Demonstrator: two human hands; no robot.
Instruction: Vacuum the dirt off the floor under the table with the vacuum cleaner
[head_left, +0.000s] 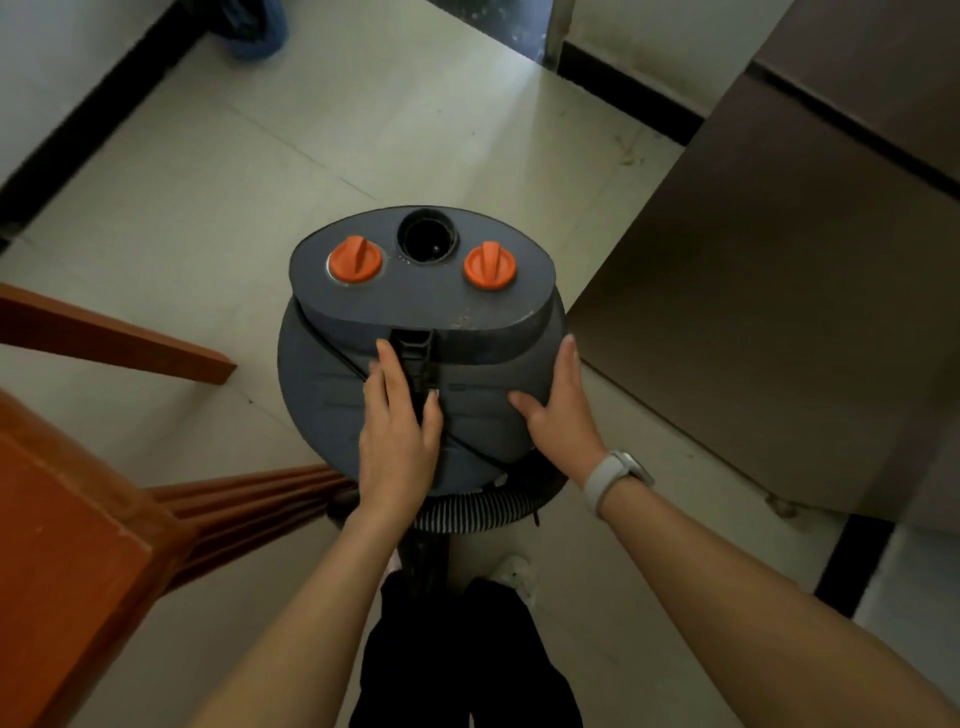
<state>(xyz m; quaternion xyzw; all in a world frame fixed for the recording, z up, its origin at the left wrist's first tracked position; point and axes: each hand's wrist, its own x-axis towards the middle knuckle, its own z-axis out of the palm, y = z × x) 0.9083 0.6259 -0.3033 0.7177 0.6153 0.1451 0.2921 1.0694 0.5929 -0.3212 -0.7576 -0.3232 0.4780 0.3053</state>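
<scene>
Reaching forward and down in the head view, we lay our left hand (397, 436) and our right hand (558, 410), a pale watch (615, 480) on its wrist, flat on the round dark-grey plastic vacuum cleaner (421, 332). It stands on the pale tiled floor (260, 156), between an orange-brown wooden chair (78, 519) and a dark brown cabinet (779, 312). Both hands are spread with fingers straight, pressing its domed top; the left lies beside the black handle (415, 358).

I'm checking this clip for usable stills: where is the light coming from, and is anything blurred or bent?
Head view: daylight spills from the doorway across the floor tiles; the vacuum cleaner and both hands look fairly sharp; the blue object at top left is smeared; the wide lens bows the baseboard.
</scene>
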